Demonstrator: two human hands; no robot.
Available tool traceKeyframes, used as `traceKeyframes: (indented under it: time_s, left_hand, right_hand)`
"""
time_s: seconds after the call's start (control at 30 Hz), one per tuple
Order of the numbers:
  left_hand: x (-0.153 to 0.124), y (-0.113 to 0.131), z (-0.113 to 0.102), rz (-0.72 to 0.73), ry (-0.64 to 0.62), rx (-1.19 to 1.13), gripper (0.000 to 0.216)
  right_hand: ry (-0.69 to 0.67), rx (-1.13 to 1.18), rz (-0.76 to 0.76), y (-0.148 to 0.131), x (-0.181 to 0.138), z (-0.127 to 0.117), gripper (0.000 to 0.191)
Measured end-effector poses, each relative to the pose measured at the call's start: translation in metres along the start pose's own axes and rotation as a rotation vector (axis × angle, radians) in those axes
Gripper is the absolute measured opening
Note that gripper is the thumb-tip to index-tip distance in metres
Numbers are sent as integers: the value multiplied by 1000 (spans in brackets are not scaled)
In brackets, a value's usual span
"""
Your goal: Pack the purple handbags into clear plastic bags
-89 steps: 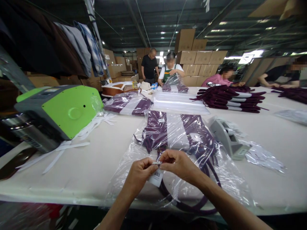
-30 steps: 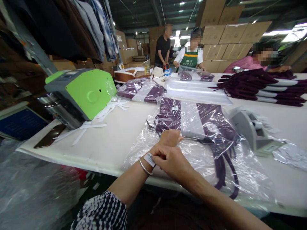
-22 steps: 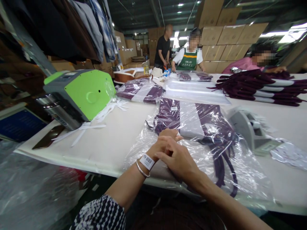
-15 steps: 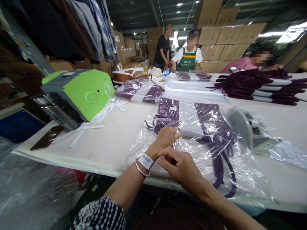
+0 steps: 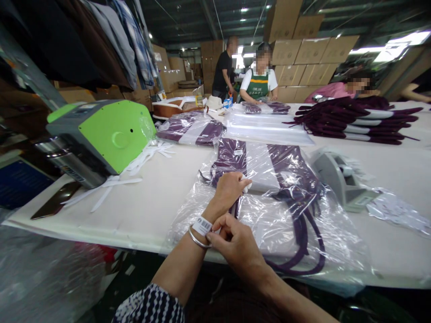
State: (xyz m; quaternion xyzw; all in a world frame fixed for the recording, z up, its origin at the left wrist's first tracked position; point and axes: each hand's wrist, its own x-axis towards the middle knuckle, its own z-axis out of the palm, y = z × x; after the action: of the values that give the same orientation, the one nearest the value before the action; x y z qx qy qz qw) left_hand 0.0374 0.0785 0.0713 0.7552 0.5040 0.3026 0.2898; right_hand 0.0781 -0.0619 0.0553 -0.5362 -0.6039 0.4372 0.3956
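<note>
My left hand [image 5: 229,190] is closed in a pinch, with a small white piece [image 5: 247,183] showing at its fingertips. It rests over a folded purple garment [image 5: 289,163] in a clear plastic bag [image 5: 198,208], whose dark straps hang toward me under the film. A white barcode label [image 5: 202,225] sticks to my left wrist, just above a silver bangle [image 5: 198,241]. My right hand [image 5: 240,244] has its thumb and forefinger closed at the label's right edge. A small white tag [image 5: 238,152] shows on the bagged garment.
Left are a green-and-grey machine [image 5: 117,134], a steel flask [image 5: 76,166], a phone [image 5: 55,200] and white strips [image 5: 134,166]. A tape dispenser [image 5: 343,179] stands right of the bag, below stacked purple garments [image 5: 357,119]. Co-workers [image 5: 259,80] are across the table.
My right hand has moved left and down onto the label's edge at my left wrist, its fingers closing there. My left hand stays over the bag. The whole view has shifted slightly.
</note>
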Motion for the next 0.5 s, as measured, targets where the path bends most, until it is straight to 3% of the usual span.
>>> traceKeyframes:
  time_s: [0.13, 0.27, 0.33, 0.43, 0.5]
  left_hand:
    - [1, -1, 2, -37, 25, -137, 33]
    - [-5, -4, -1, -86, -11, -379, 31]
    - [-10, -9, -4, -100, -47, -519, 29]
    - [-20, -15, -7, -111, -106, -686, 33]
    - [-27, -15, -7, -107, -132, -753, 38]
  right_hand:
    - [-76, 166, 55, -2, -5, -7, 14]
    - [-538, 283, 287, 1, -25, -40, 20]
    - [-671, 212, 353, 9, -41, -61, 17]
    - [-595, -110, 415, 29, -67, -89, 7]
    - [-465, -349, 433, 41, -86, -104, 14]
